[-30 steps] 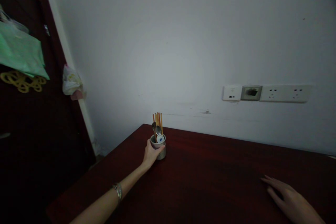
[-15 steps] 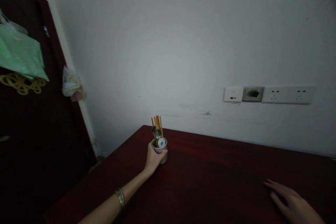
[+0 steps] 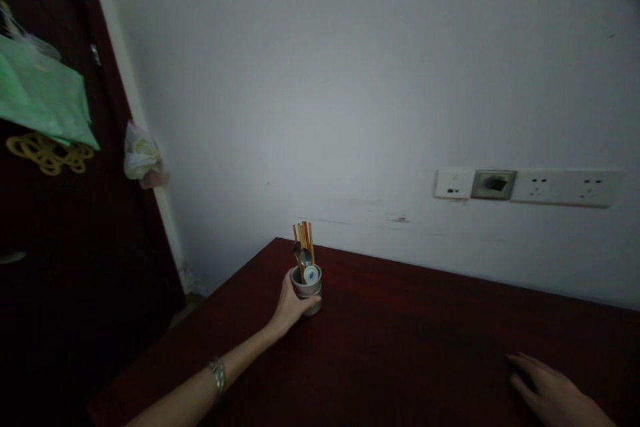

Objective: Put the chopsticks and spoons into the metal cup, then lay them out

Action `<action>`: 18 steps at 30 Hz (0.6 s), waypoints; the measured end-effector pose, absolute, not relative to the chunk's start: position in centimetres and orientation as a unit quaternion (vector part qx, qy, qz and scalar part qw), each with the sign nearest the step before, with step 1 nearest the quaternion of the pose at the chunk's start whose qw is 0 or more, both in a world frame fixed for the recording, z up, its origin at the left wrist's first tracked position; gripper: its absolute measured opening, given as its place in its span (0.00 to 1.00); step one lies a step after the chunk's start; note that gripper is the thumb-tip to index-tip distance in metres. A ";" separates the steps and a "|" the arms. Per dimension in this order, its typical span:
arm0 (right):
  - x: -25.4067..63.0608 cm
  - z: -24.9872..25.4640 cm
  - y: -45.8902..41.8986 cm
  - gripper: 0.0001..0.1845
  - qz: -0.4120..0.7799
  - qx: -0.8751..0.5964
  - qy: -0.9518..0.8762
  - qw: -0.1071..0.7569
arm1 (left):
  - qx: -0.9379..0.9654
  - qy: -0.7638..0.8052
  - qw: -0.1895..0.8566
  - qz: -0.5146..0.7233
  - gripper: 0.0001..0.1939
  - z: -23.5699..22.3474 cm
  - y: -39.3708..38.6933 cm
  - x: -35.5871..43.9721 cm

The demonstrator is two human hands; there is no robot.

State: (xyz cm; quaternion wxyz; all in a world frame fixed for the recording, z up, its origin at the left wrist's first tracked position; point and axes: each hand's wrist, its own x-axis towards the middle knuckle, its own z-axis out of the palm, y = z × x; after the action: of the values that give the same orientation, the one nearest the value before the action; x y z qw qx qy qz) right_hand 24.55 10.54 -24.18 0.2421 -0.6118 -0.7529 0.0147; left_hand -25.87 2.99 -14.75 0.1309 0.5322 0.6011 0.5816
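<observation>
A grey cylindrical utensil holder [image 3: 311, 289] stands upright near the table's far left corner. Wooden chopsticks [image 3: 305, 240], metal spoons [image 3: 306, 257] and a white spoon with a blue mark [image 3: 311, 275] poke out of its top. My left hand [image 3: 291, 303] is closed around the holder, the thumb across its front and the fingers partly hidden along its left side. Over the right part of the table, my right hand [image 3: 547, 387] holds nothing, its fingers loosely extended with the thumb apart.
The dark red table [image 3: 400, 347] runs along a white wall. Sockets [image 3: 537, 187] are set in the wall on the right. At the left is a dark door [image 3: 75, 247] with a green cloth [image 3: 45, 90] and a plastic bag [image 3: 140, 153] hanging beside it.
The view has shifted slightly. My left thumb sits a little lower on the holder, showing more of its upper wall. My right hand appears slightly lower in the picture.
</observation>
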 end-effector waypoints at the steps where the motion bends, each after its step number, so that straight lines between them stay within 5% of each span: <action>1: 24.2 -23.9 10.5 0.23 0.020 -0.616 -0.751 0.238 | 0.529 0.609 0.140 0.574 0.45 -14.7 2.7 -26.2; 6: 19.9 -19.6 9.8 0.25 0.081 -0.580 -0.769 0.255 | 0.557 0.638 0.186 0.499 0.51 -14.7 -0.2 -28.7; 14: 5.1 -5.3 10.6 0.23 0.314 -0.390 -0.800 0.331 | 0.573 0.647 0.083 0.497 0.31 -11.0 0.7 -33.6; 18: -1.6 -2.4 11.5 0.18 0.343 -0.325 -0.805 0.358 | 0.540 0.628 0.076 0.555 0.18 -8.3 3.7 -34.0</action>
State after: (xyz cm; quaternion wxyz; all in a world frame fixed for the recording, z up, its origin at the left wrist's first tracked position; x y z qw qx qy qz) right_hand -1.56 11.48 -2.45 0.3584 -0.3247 -0.8053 0.3431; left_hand -33.99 3.74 -8.31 0.0764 0.5396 0.6284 0.5550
